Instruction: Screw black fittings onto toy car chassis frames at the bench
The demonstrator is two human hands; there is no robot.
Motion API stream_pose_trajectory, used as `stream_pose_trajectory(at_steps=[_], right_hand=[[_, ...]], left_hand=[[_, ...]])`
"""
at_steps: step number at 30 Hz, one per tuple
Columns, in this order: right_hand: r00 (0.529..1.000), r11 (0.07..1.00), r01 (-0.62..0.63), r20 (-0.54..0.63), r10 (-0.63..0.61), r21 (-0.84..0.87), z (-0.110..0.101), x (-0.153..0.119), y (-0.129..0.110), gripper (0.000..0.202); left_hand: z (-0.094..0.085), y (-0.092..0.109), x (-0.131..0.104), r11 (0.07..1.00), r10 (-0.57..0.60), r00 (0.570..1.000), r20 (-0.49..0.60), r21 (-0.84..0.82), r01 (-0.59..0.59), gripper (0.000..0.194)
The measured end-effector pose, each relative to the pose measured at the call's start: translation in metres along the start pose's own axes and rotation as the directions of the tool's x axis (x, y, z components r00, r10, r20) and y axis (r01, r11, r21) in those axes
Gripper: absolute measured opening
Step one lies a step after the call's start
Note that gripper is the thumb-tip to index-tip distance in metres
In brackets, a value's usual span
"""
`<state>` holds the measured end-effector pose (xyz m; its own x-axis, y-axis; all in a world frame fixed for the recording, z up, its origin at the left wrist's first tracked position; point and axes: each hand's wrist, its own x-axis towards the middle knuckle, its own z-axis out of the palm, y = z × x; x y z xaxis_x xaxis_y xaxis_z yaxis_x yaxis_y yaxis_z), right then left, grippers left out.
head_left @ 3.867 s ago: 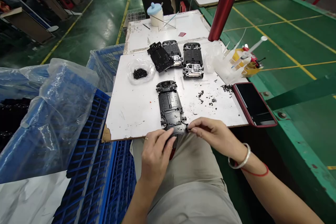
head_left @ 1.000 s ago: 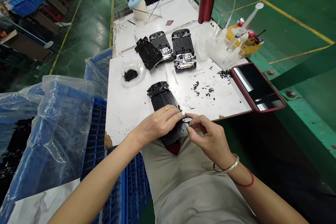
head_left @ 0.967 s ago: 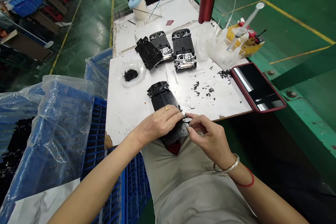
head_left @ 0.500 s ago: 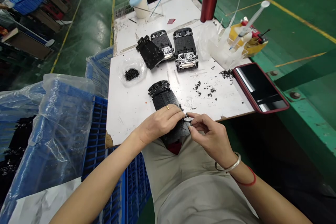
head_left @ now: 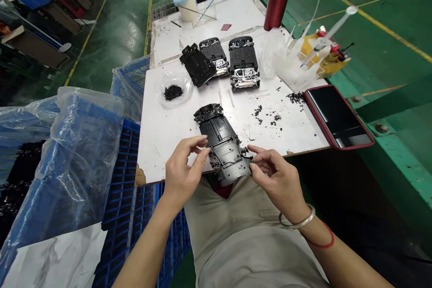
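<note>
A black toy car chassis (head_left: 227, 153) lies at the table's front edge, its lower end jutting over my lap. My left hand (head_left: 184, 168) is beside its left edge, thumb and fingers apart and holding nothing. At the right edge, my right hand (head_left: 273, 171) has its thumb and forefinger around the chassis's side by the wheel mount. Further back are a flat black plate (head_left: 199, 66), leaning on a second chassis (head_left: 212, 49), and a third chassis (head_left: 243, 60) with silver parts.
A plastic bag of small black pieces (head_left: 173, 92) sits at left, with loose black bits (head_left: 266, 116) at right. A red-cased phone (head_left: 339, 117) overhangs the right edge. Behind stand a red flask (head_left: 279, 0), a syringe (head_left: 332, 31) and a blue-lidded jar (head_left: 185, 6). Blue crates (head_left: 116, 189) flank the left.
My left hand has come off the chassis and moved left, its fingers parting and uncovering the chassis's lower half. My right hand stays at the right edge.
</note>
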<state>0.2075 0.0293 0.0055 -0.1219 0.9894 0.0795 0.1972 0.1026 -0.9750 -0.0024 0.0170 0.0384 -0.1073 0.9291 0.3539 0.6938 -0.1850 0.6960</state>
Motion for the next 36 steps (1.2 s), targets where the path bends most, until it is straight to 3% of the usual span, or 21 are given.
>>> stream_pose_trajectory(at_steps=[3,6,9,11,16,19,21,24,26,29,33,36], right_hand=[[1.0,1.0,-0.014,-0.021,0.014,0.017,0.0,-0.001,0.001,0.006],[0.999,0.999,-0.011,-0.038,0.013,0.035,0.001,-0.003,0.003,0.007],[0.999,0.999,-0.012,-0.037,0.013,0.029,0.004,-0.006,0.004,0.006],[1.0,1.0,-0.006,-0.021,0.006,0.006,0.004,-0.01,0.006,0.005],[0.982,0.989,0.093,0.173,-0.073,-0.113,-0.008,-0.009,0.005,0.006],[0.96,0.956,0.227,0.211,-0.186,-0.188,-0.015,0.024,-0.005,0.01],[0.94,0.906,0.327,0.194,-0.281,-0.269,-0.009,0.06,-0.019,0.011],[0.876,0.799,0.474,0.286,-0.388,-0.369,0.027,0.119,-0.044,0.009],[0.841,0.682,0.524,0.438,-0.318,-0.511,0.063,0.154,-0.061,0.008],[0.801,0.579,0.58,0.532,-0.275,-0.573,0.123,0.191,-0.078,0.01],[0.807,0.45,0.579,0.556,-0.198,-0.68,0.184,0.215,-0.085,0.013],[0.836,0.377,0.539,0.531,-0.136,-0.753,0.21,0.221,-0.082,0.024]], left_hand=[[0.003,0.002,-0.029,0.923,-0.335,0.931,-0.144,-0.248,0.294,0.023],[0.013,0.005,-0.055,0.774,-0.507,0.861,-0.049,-0.466,0.43,0.029],[0.028,0.009,-0.075,0.608,-0.513,0.834,0.202,-0.601,0.519,0.052],[0.036,0.015,-0.083,0.503,-0.508,0.805,0.307,-0.653,0.567,0.07],[0.036,0.03,-0.084,0.304,-0.685,0.661,0.305,-0.706,0.64,0.068],[0.029,0.031,-0.083,0.217,-0.727,0.623,0.291,-0.763,0.609,0.068],[0.027,0.028,-0.086,0.187,-0.75,0.61,0.254,-0.803,0.565,0.07],[0.028,0.021,-0.092,0.165,-0.799,0.58,0.162,-0.867,0.47,0.073],[0.031,0.016,-0.096,0.16,-0.822,0.559,0.11,-0.897,0.412,0.071],[0.034,0.008,-0.101,0.16,-0.835,0.548,0.056,-0.927,0.338,0.063],[0.036,-0.004,-0.104,0.146,-0.836,0.548,0.032,-0.949,0.279,0.062],[0.037,-0.012,-0.105,0.153,-0.819,0.573,0.028,-0.952,0.265,0.066]])
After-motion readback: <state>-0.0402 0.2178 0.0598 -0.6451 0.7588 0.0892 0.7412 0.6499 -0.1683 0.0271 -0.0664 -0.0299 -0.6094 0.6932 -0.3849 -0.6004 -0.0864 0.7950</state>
